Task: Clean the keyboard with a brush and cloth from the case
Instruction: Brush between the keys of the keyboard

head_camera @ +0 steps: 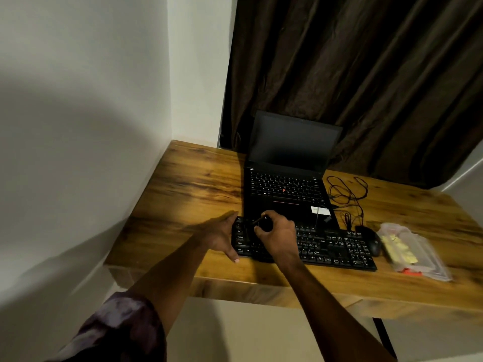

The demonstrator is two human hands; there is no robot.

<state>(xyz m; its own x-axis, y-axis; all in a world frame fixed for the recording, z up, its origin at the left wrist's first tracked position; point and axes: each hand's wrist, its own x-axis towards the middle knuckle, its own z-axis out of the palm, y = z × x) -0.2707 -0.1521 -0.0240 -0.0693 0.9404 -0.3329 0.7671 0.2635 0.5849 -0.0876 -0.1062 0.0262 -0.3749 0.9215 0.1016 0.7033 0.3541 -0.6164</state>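
My left hand [220, 235] lies flat, fingers spread, bracing the left end of the black keyboard [326, 248] on the wooden desk [183, 184]. My right hand [278, 235] grips a dark brush [257, 222] over the left-side keys.

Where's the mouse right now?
The mouse sits on the desk at the right end of the keyboard, between it and the clear plastic case.

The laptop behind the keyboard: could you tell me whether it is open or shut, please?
Open. The laptop has its dark screen raised toward the curtain, and its own keys are exposed on the desk.
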